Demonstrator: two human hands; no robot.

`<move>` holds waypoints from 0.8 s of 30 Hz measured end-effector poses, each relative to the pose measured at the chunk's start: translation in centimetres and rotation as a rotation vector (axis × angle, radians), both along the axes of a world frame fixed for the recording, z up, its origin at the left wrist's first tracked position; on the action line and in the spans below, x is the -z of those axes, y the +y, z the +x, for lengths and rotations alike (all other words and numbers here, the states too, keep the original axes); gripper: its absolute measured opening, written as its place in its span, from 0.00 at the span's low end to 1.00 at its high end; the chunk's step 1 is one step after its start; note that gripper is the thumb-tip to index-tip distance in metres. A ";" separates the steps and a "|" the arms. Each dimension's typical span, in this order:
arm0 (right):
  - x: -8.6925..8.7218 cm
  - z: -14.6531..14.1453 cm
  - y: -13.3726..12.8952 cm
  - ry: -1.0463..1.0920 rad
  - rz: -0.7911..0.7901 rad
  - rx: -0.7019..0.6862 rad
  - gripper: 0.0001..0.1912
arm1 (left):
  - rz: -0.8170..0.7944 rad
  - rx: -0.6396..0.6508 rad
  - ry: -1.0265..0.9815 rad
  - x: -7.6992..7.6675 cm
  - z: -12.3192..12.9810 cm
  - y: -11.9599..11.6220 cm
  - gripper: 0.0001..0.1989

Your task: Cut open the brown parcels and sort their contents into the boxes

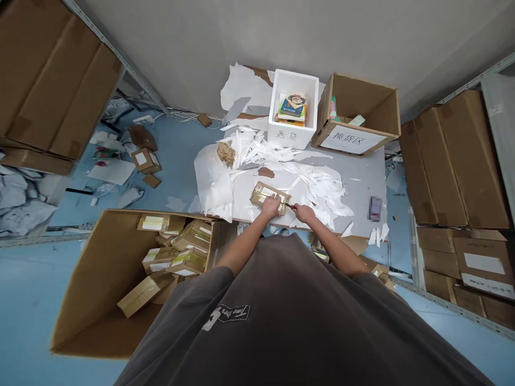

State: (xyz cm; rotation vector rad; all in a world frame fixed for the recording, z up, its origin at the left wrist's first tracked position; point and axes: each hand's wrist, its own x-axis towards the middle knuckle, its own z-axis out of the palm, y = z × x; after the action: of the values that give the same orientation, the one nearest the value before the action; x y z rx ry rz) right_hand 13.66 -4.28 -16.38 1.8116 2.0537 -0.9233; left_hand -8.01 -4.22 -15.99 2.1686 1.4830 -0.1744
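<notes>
A small cardboard box (pixel 260 195) with shiny tape and a white label lies at a slant near the front edge of the table (pixel 245 206). My left hand (pixel 272 206) is on top of this box, its fingers gripping it toward the right end. In my closed right hand (pixel 304 213) is a box cutter (pixel 290 206) with a red and dark handle. The cutter's tip meets the taped right end of the box; the blade itself is too small to make out. Scraps of white paper (pixel 325 187) lie behind and beside the box.
A white foam bin (pixel 292 136) holding books (pixel 293 105) and a labelled carton (pixel 354 140) stand at the table's back. Left of me, a large open carton (pixel 88 289) holds several parcels (pixel 189 262). Plastic sheeting (pixel 213 182) lies on the table's left. Shelves with cartons (pixel 454 161) flank both sides.
</notes>
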 end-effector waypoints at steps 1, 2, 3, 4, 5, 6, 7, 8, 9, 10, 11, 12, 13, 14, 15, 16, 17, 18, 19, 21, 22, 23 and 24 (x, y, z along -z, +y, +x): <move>0.1 0.0 0.2 0.014 -0.009 0.002 0.15 | 0.000 0.001 -0.006 0.0 0.0 0.0 0.51; 0.1 -0.1 0.5 0.034 -0.016 0.007 0.15 | 0.000 0.005 -0.011 0.0 -0.1 0.0 0.51; 0.2 -0.2 0.7 0.054 -0.021 0.014 0.15 | 0.000 0.012 -0.012 -0.1 -0.1 0.0 0.51; 0.2 -0.4 1.0 0.076 -0.027 0.022 0.14 | 0.000 0.021 -0.011 -0.1 -0.2 0.1 0.51; 0.2 -0.5 1.3 0.099 -0.034 0.029 0.14 | -0.002 0.027 -0.006 -0.1 -0.3 0.1 0.50; 0.1 -0.5 1.6 0.123 -0.048 0.039 0.13 | -0.007 0.026 0.002 -0.2 -0.3 0.2 0.50; 0.0 -0.4 1.8 0.157 -0.073 0.055 0.12 | -0.014 0.018 0.011 -0.2 -0.4 0.2 0.51; -0.1 -0.1 2.0 0.203 -0.116 0.079 0.12 | -0.021 0.008 0.019 -0.3 -0.4 0.3 0.52; -0.3 0.2 2.1 0.260 -0.178 0.114 0.13 | -0.026 -0.001 0.025 -0.4 -0.4 0.3 0.53; -0.4 0.5 2.1 0.320 -0.256 0.159 0.14 | -0.028 -0.009 0.031 -0.4 -0.5 0.3 0.54; -0.5 0.8 2.0 0.380 -0.336 0.209 0.14 | -0.029 -0.013 0.036 -0.5 -0.5 0.3 0.55; -0.5 1.0 1.9 0.433 -0.404 0.259 0.15 | -0.029 -0.013 0.040 -0.5 -0.5 0.3 0.56; -0.6 1.1 1.7 0.477 -0.455 0.301 0.15 | -0.028 -0.012 0.043 -0.5 -0.5 0.3 0.57; -0.6 1.1 1.4 0.511 -0.493 0.332 0.15 | -0.026 -0.012 0.044 -0.4 -0.5 0.3 0.57; -0.6 1.0 1.0 0.541 -0.522 0.352 0.16 | -0.021 -0.011 0.041 -0.4 -0.5 0.2 0.58; -0.5 0.8 0.7 0.569 -0.549 0.365 0.16 | -0.012 -0.010 0.035 -0.4 -0.5 0.2 0.57; -0.4 0.5 0.3 0.590 -0.578 0.376 0.17 | -0.002 -0.010 0.030 -0.3 -0.5 0.2 0.57; -0.3 0.3 -0.1 0.611 -0.605 0.386 0.18 | 0.009 -0.011 0.027 -0.3 -0.6 0.2 0.56; -0.1 0.1 -0.6 0.634 -0.618 0.401 0.18 | 0.017 -0.012 0.025 -0.3 -0.6 0.1 0.55; 0.2 0.0 -1.5 0.672 -0.602 0.438 0.19 | 0.025 -0.004 0.018 -0.3 -0.8 0.0 0.54; 0.4 0.2 -2.0 0.685 -0.585 0.446 0.20 | 0.026 0.003 0.007 -0.4 -1.0 -0.1 0.52; 0.5 0.5 -2.5 0.694 -0.565 0.443 0.21 | 0.027 0.008 -0.011 -0.4 -1.2 -0.2 0.50; 0.6 1.0 -2.9 0.698 -0.548 0.429 0.22 | 0.024 0.001 -0.034 -0.4 -1.4 -0.3 0.47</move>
State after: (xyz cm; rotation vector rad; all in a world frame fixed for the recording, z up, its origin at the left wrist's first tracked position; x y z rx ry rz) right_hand 14.67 -7.21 -17.02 1.7715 1.4444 -2.2344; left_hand -9.45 -4.57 -15.54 2.1805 1.4723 -0.1199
